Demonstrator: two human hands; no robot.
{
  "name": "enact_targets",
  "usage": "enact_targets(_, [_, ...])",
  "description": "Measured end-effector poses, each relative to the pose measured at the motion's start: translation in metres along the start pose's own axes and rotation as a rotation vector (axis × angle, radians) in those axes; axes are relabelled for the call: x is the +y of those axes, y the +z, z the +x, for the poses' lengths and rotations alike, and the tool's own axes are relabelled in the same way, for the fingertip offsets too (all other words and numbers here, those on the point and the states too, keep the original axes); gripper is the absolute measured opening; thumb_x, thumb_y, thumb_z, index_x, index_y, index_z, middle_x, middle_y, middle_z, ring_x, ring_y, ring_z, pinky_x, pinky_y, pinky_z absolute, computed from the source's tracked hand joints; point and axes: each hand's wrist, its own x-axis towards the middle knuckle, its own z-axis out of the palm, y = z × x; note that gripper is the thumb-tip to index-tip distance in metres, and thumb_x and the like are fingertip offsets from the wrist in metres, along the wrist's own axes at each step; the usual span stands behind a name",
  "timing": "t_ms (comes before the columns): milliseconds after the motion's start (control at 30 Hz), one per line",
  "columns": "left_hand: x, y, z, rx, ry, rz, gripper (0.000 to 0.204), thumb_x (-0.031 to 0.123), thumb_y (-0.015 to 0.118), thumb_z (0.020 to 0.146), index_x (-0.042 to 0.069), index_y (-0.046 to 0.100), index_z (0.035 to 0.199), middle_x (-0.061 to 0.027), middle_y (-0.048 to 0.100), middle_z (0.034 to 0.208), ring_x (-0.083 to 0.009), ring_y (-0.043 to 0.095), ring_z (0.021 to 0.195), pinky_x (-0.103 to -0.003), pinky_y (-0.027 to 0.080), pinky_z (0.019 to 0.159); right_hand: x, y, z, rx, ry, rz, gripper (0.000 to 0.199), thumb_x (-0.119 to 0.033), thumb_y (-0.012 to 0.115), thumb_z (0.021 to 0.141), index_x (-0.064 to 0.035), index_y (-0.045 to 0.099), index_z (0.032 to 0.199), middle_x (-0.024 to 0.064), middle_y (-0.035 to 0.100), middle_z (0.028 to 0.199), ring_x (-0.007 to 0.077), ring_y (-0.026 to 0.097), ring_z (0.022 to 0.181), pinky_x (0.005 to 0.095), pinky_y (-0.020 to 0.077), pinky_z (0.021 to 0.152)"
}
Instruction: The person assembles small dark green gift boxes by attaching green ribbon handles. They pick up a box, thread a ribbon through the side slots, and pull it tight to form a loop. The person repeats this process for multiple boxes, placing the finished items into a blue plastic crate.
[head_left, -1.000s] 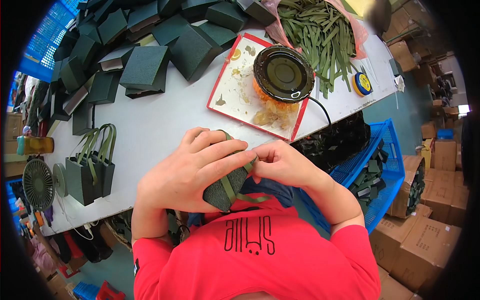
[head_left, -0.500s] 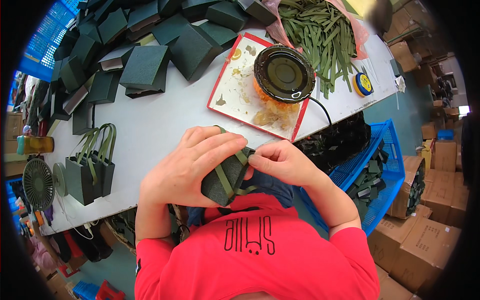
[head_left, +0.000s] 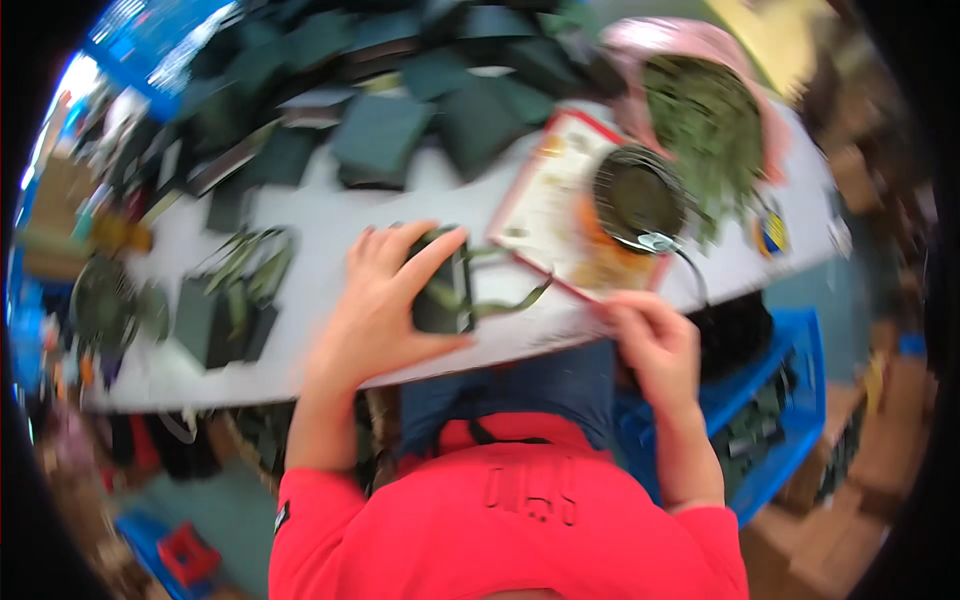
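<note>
My left hand (head_left: 375, 305) is wrapped around a small dark green box (head_left: 437, 295) on the table near its front edge. From the box's right side, olive green ribbon (head_left: 515, 303) sticks out toward the right, its end loose. My right hand (head_left: 655, 345) is apart from the box, by the near corner of a red-edged white board (head_left: 530, 205). Its thumb and fingers are pinched together; blur hides what they hold, if anything. On the board stands a round black-topped pot (head_left: 640, 200) with amber, glue-like lumps below it.
Dark green boxes (head_left: 380, 135) pile up at the back left. Ribbon-handled green bags (head_left: 225, 325) stand left, beside a small fan (head_left: 105, 300). A pink bag (head_left: 690, 40) holds cut green ribbons (head_left: 705, 130). A blue crate (head_left: 770, 480) sits below the table's right edge.
The box has gone from in front of my chest to the table, in my left hand. My right hand has left it and moved right. The view has shifted and blurred.
</note>
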Motion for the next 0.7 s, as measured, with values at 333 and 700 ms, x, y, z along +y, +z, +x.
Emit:
enact_targets(333, [-0.063, -0.032, -0.030, 0.128, -0.657, 0.493, 0.082, 0.053, 0.082, 0.076, 0.025, 0.052, 0.147, -0.0216, 0.051, 0.144, -0.0389, 0.047, 0.135, -0.076, 0.016, 0.114, 0.025, -0.004, 0.003, 0.034, -0.076, 0.301, 0.013, -0.007, 0.060, 0.102, 0.0014, 0.066, 0.110, 0.0106, 0.073, 0.098, 0.0015, 0.042, 0.054, 0.0180, 0.0324, 0.049])
enact_targets(700, [-0.070, -0.071, -0.148, 0.056, -1.158, 0.541, 0.088, 0.059, 0.080, 0.073, 0.020, 0.052, 0.147, -0.0152, 0.052, 0.146, -0.0355, 0.050, 0.136, -0.078, 0.017, 0.111, 0.034, -0.012, 0.014, 0.027, -0.129, 0.340, 0.018, -0.010, 0.058, 0.104, 0.0017, 0.066, 0.115, 0.0098, 0.070, 0.096, 0.0024, 0.039, 0.053, 0.0186, 0.0303, 0.050])
